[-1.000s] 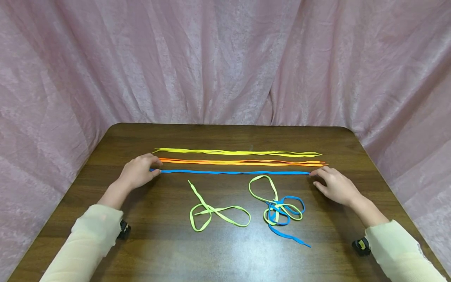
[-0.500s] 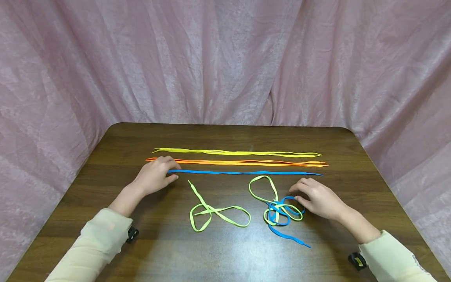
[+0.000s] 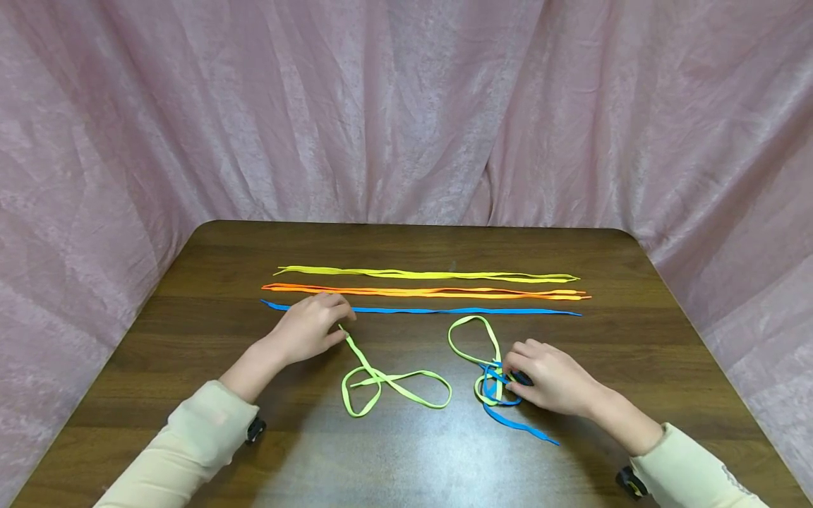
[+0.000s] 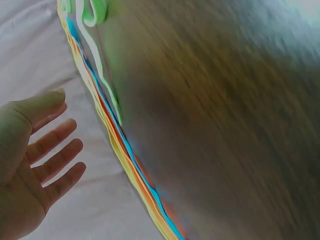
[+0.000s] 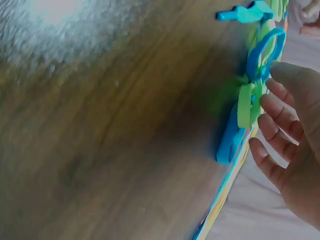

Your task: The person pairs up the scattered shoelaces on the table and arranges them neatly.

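Note:
My left hand (image 3: 311, 328) hovers over the left part of the straight blue shoelace (image 3: 406, 311), fingertips by the tip of a loosely crossed light-green shoelace (image 3: 357, 354). In the left wrist view its fingers (image 4: 59, 162) are spread and hold nothing. My right hand (image 3: 552, 377) is over the right side of a tangle, where a second light-green shoelace (image 3: 473, 318) loops through a second blue shoelace (image 3: 517, 425). Its fingers (image 5: 280, 132) look relaxed and apart in the right wrist view; whether they touch the loops I cannot tell. The hand hides the tangle's right loops.
Behind the straight blue shoelace lie orange shoelaces (image 3: 406, 292) and, farther back, yellow shoelaces (image 3: 432, 276), stretched side to side. They rest on a brown wooden table (image 3: 394, 466). A pink curtain (image 3: 406, 113) hangs behind and around it.
Both hands have left the ends of the straight blue shoelace. My left moved right and nearer, toward the light-green tip; my right moved left and nearer, onto the tangle. The laces have not visibly moved.

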The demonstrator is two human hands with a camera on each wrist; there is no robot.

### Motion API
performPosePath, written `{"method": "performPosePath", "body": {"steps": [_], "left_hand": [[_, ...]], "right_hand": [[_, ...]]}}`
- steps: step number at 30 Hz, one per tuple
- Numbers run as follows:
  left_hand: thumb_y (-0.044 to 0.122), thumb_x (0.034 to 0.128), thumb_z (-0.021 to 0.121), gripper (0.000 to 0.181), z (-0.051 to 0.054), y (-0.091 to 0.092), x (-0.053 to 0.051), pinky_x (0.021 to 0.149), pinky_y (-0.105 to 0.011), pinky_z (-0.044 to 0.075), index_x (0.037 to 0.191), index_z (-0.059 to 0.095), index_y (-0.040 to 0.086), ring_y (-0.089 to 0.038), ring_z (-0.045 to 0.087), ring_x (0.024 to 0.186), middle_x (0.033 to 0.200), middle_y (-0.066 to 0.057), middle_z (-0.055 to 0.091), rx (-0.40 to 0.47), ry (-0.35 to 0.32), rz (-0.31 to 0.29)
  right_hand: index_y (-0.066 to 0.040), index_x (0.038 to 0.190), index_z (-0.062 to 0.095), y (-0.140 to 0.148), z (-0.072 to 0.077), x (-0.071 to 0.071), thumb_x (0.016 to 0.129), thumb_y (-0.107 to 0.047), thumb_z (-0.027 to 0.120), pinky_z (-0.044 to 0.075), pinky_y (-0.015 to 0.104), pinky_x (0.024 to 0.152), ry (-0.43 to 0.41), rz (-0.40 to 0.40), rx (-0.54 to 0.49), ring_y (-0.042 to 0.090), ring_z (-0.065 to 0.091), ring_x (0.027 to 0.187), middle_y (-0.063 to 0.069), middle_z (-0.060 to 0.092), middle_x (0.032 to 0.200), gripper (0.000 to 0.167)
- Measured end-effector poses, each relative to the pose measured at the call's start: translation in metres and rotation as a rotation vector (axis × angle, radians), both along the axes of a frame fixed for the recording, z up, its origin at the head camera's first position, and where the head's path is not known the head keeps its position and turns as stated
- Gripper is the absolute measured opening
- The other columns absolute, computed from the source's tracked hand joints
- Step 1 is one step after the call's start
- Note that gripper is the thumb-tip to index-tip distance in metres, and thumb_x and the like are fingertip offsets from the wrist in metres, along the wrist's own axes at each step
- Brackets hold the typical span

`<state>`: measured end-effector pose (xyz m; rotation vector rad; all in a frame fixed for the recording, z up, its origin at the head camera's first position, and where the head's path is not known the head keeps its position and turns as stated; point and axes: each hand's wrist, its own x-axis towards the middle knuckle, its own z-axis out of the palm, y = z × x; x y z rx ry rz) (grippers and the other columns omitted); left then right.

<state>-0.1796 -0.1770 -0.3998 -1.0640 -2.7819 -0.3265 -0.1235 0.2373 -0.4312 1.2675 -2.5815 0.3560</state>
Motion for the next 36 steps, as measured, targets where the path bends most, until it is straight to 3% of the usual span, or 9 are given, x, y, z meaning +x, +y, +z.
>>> {"method": "performPosePath", "body": {"steps": [5, 15, 23, 28, 36], "left_hand": [[0.019, 0.0742, 0.076, 0.024, -0.003, 0.012, 0.003, 0.078, -0.034, 0.048, 0.096, 0.067, 0.014, -0.019, 0.057, 0.09, 0.099, 0.002, 0.06, -0.011, 0.034, -0.06], [0.02, 0.0752, 0.075, 0.021, -0.002, 0.037, 0.012, 0.073, -0.031, 0.047, 0.094, 0.066, 0.016, -0.017, 0.055, 0.088, 0.1, 0.002, 0.059, -0.028, 0.065, -0.163], [0.021, 0.0788, 0.072, 0.017, -0.001, 0.056, 0.018, 0.076, -0.031, 0.046, 0.094, 0.066, 0.016, -0.016, 0.055, 0.091, 0.101, 0.003, 0.058, -0.043, 0.049, -0.225], [0.022, 0.0788, 0.071, 0.019, 0.002, 0.071, 0.021, 0.078, -0.031, 0.047, 0.096, 0.066, 0.015, -0.016, 0.055, 0.091, 0.101, 0.002, 0.059, -0.064, 0.092, -0.277], [0.023, 0.0783, 0.071, 0.019, 0.005, 0.101, 0.027, 0.078, -0.027, 0.045, 0.096, 0.066, 0.018, -0.014, 0.056, 0.09, 0.098, 0.006, 0.061, -0.088, 0.161, -0.359]], "right_hand": [[-0.02, 0.079, 0.057, -0.004, -0.005, 0.001, 0.068, -0.023, 0.078, 0.031, 0.019, 0.059, 0.007, 0.001, 0.026, 0.004, 0.033, 0.068, -0.011, 0.046, 0.075, 0.023], [-0.02, 0.076, 0.053, -0.006, -0.007, -0.001, 0.074, -0.013, 0.072, 0.037, 0.02, 0.058, -0.021, -0.056, 0.04, 0.003, 0.038, 0.067, -0.014, 0.047, 0.073, 0.021], [-0.02, 0.078, 0.055, -0.001, 0.01, -0.008, 0.073, -0.007, 0.073, 0.037, 0.018, 0.058, -0.037, -0.079, -0.027, 0.0, 0.04, 0.067, -0.017, 0.048, 0.073, 0.023], [-0.017, 0.083, 0.06, 0.005, 0.024, -0.014, 0.074, -0.004, 0.072, 0.043, 0.021, 0.059, -0.006, -0.107, -0.057, 0.002, 0.046, 0.07, -0.013, 0.054, 0.078, 0.02], [-0.016, 0.084, 0.059, 0.022, 0.043, -0.027, 0.075, -0.001, 0.067, 0.04, 0.021, 0.056, 0.02, -0.232, -0.117, 0.001, 0.043, 0.067, -0.014, 0.05, 0.073, 0.02]]}}
